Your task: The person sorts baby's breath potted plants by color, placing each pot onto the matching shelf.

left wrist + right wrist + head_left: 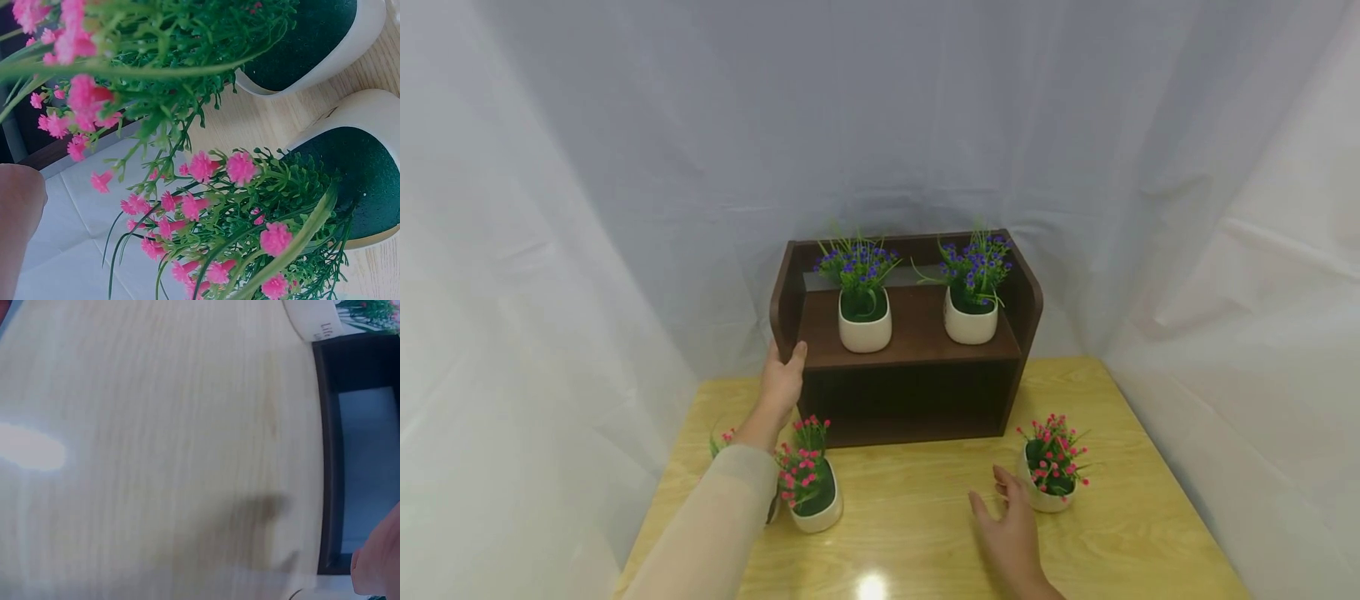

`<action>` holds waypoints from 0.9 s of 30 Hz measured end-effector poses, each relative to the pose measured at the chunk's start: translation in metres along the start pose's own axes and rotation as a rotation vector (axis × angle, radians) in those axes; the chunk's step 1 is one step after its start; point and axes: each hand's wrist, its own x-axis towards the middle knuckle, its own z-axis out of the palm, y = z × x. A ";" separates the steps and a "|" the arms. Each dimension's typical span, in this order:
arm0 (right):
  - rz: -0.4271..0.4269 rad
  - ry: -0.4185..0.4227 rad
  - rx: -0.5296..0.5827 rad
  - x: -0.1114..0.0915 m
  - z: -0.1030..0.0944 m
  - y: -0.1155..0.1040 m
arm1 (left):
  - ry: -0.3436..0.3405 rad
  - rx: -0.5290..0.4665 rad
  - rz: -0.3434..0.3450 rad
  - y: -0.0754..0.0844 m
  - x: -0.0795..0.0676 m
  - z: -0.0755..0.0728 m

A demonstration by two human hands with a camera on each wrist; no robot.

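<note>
White cloth point(880, 108) hangs at the back and sides, round a shiny wooden surface point(910, 500). The left hand point(781, 385) holds the left side of the brown shelf point(917, 325), its thumb on the front edge; its other fingers are mostly hidden by the side board. The right hand point(1015, 533) has its fingers a bit bent and spread apart, with nothing in them. It is just beside the right pink pot point(1052, 475), and I cannot tell if they touch. Near the shelf's front left corner stands the middle pink pot point(814, 500), with the far-left pink pot point(369, 103) beside it, mostly behind the sleeve point(715, 517). Up on the top board sit the left purple pot point(865, 323) and the right purple pot point(972, 317), with a gap between. It looks part way done: two purple pots are up on the shelf, and three pink ones are still down on the surface
</note>
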 end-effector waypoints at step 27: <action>0.204 0.104 -0.019 -0.005 -0.044 0.058 | -0.003 -0.003 0.000 0.000 0.000 0.000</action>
